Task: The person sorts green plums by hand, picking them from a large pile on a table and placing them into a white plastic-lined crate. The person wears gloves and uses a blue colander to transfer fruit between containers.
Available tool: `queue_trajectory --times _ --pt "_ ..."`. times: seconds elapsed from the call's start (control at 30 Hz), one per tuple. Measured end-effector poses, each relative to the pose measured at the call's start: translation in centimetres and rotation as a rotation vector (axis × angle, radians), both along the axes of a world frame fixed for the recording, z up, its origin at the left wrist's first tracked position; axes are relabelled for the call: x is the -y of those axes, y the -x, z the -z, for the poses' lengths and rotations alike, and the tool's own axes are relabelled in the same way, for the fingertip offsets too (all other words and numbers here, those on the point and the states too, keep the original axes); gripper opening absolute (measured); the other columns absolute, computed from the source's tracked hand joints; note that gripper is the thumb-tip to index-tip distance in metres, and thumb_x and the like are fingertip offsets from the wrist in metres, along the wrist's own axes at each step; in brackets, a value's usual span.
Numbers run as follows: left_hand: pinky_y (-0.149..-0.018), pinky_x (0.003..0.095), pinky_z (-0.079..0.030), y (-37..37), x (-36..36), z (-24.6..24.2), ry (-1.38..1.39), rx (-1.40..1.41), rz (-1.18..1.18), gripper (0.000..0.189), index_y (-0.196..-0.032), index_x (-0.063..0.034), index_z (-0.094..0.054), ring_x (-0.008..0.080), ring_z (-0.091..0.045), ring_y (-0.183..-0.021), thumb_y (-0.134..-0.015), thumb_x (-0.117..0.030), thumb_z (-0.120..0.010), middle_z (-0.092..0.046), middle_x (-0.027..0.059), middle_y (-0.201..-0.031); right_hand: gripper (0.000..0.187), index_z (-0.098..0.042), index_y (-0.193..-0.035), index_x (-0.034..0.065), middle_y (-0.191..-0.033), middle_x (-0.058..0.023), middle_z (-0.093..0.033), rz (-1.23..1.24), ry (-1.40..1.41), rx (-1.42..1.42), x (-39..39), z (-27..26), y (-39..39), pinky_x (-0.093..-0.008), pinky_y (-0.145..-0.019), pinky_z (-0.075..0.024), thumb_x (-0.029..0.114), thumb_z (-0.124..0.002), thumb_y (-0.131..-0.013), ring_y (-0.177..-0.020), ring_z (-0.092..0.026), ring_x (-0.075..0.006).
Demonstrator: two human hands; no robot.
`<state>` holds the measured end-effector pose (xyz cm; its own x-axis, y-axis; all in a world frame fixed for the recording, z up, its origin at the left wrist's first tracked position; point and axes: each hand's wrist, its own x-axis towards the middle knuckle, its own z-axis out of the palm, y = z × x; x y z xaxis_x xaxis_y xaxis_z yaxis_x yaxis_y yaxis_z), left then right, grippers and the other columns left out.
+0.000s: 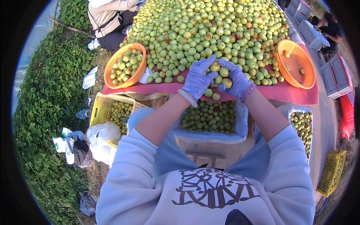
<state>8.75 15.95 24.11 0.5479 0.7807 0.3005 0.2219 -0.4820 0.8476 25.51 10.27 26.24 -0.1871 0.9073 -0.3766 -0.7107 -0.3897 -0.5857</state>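
Note:
A large heap of small round green fruits [194,36], some blushed brown, covers a table with a red cloth [298,92]. At the heap's near edge, my left hand [200,76] and my right hand [235,78], both in purple knit gloves, curve around several fruits [224,72] between them. My fingertips almost meet at the top. Which fruits each hand bears, and whether some rest on the cloth, is partly hidden. Two loose fruits [216,96] lie just below my hands at the cloth's edge. Under them, a crate lined with plastic film [242,123] holds more green fruits.
An orange basket [143,67] of fruits stands left; another orange basket [306,70] at right holds a few. Below are a yellow crate [98,108] and a lined crate [289,108] of fruits. A person [108,22] sits upper left; another person [332,31] is far right.

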Motion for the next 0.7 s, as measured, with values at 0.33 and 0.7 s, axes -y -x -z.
queue_trajectory --times 0.33,0.7 --pt "-0.100 0.0293 -0.044 1.4 0.2 0.8 0.727 0.503 -0.209 0.048 -0.140 -0.0035 -0.042 0.0178 -0.050 -0.121 -0.100 -0.027 -0.053 -0.050 0.0115 -0.133 0.040 -0.052 -0.125 0.0057 -0.117 -0.0081 -0.060 0.093 0.042 -0.290 -3.5 2.2 6.0 -0.0356 -0.082 -0.0538 0.035 -0.051 -0.098 -0.103 -0.061 -0.0220" --pt "-0.096 0.0314 -0.047 3.1 -2.2 -0.5 0.885 1.046 -0.293 0.051 -0.128 -0.0044 -0.056 0.0173 -0.056 -0.106 -0.101 -0.046 -0.044 -0.058 0.0071 -0.120 0.042 -0.054 -0.115 0.0061 -0.102 -0.0113 -0.059 0.208 -0.146 -0.450 -6.8 2.1 11.4 -0.0367 -0.075 -0.0531 0.043 -0.046 -0.098 -0.086 -0.058 -0.0253"
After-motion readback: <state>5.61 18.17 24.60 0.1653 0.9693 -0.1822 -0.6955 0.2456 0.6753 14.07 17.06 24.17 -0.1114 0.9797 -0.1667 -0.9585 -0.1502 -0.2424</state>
